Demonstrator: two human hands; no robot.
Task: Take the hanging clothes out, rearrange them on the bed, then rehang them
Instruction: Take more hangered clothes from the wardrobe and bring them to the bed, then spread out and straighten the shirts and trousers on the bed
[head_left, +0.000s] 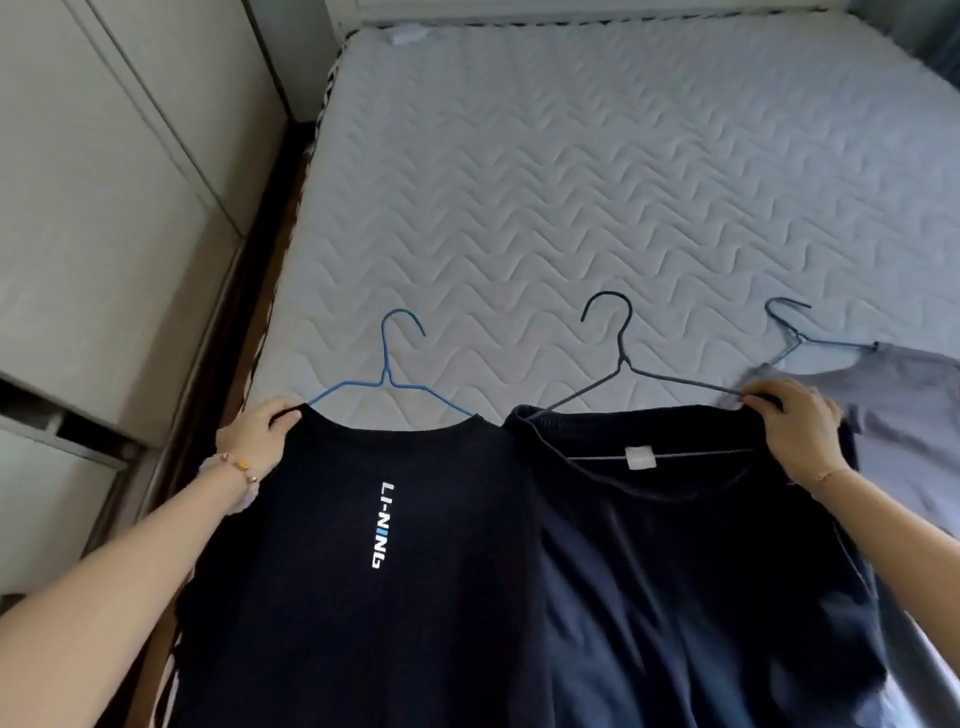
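Three shirts lie side by side on the near end of the quilted mattress (571, 182). A black shirt with white lettering (363, 597) is on the left, on a blue wire hanger (387, 371). My left hand (262, 431) pinches its left shoulder. In the middle lies a dark navy shirt (691, 582) on a dark wire hanger (621, 358). My right hand (795, 428) grips its right shoulder at the hanger's end. A grey shirt (909, 415) on a blue hanger (789, 325) lies at the right edge, partly cut off.
White wardrobe doors (104, 208) stand along the left, with a narrow dark gap of floor (244, 312) between them and the bed. The far part of the mattress is bare quilting.
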